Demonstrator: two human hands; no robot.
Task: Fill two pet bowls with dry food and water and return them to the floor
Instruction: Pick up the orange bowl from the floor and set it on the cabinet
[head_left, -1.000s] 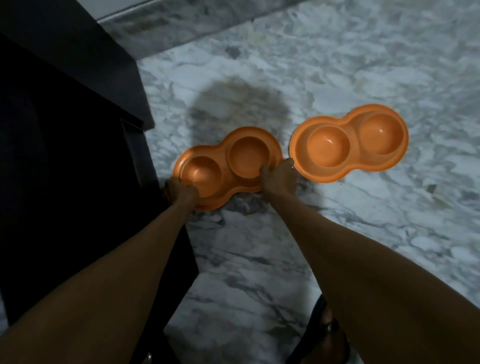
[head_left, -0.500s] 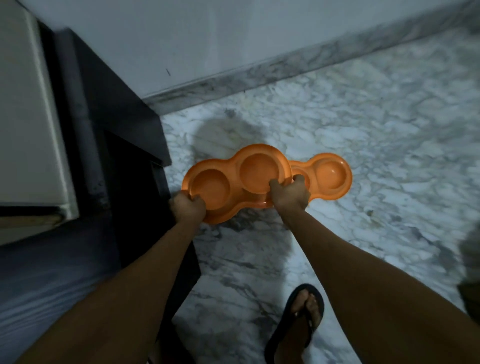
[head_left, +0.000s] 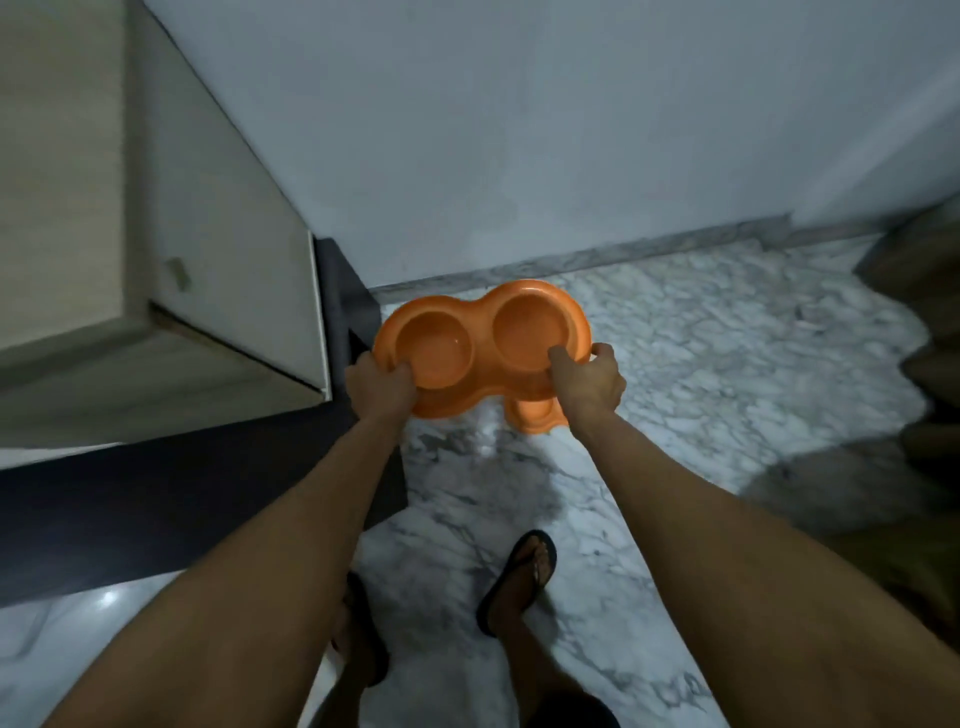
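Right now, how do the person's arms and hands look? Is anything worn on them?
The left forearm and the right forearm are bare to the frame edge; no sleeve shows. The left hand and the right hand wear no glove, and I see no watch, bracelet or ring, though dim light could hide a thin one. On the feet are dark flip-flops.

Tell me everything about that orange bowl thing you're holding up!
The orange double bowl looks like smooth plastic: one peanut-shaped piece with two round wells, both empty-looking. It is held roughly level above the marble floor. The left hand grips its left end, the right hand its right rim. A second orange bowl shows beneath its right side.
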